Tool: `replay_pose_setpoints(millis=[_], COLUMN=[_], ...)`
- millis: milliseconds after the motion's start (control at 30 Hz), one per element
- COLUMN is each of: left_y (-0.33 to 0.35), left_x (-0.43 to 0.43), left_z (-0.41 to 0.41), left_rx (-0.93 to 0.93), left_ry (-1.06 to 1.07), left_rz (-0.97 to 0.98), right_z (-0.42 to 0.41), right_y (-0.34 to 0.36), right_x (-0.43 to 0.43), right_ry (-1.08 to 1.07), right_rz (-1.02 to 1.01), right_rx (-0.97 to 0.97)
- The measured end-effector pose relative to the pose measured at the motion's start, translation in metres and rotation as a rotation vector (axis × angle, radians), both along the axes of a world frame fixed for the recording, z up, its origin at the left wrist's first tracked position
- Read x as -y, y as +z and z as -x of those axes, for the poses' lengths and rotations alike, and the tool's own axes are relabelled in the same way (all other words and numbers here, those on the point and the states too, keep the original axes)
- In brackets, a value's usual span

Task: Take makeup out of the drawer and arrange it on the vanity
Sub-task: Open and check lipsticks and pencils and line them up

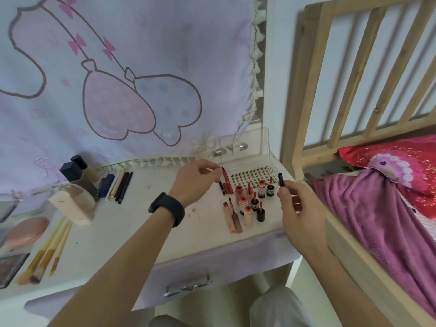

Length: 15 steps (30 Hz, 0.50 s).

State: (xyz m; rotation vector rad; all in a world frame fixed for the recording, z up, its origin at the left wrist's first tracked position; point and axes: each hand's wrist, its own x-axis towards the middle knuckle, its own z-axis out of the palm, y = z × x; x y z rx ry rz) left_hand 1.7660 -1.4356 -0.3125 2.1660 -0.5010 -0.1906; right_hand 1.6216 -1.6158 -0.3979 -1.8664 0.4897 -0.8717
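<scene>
My left hand [197,179] pinches the top of a red lip pen [226,182] that leans beside a black pen on the white vanity [146,220]. My right hand [298,204] holds a small black tube [281,180] upright above the vanity's right edge. Between the hands stand several small lip-tint bottles [253,199] with red and black caps, and two lip-gloss tubes [232,218] lie in front of them. An open clear case of false lashes [250,175] sits behind. The drawer [188,283] below has a metal handle.
At the left lie several pencils [119,185], dark-capped foundation bottles [75,171], a beige bottle [70,206], a pink compact [27,230], yellow brushes [47,251] and a palette [9,267]. A cartoon cloth hangs behind. A wooden bed frame [313,95] with pink bedding stands right.
</scene>
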Motion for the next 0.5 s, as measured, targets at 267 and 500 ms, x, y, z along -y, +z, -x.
replay_pose_setpoints(millis=[267,500], left_y=[0.018,0.019], left_x=[-0.017,-0.031], left_z=[0.057,0.059], left_rx=[-0.068,-0.063], left_ry=[-0.156,-0.105], left_rz=[0.168,0.233], right_z=[0.004,0.001], right_y=[0.041,0.058], right_x=[-0.06,-0.079], right_ry=[0.212,0.277], right_rz=[-0.131,-0.14], right_rx=[0.056,0.047])
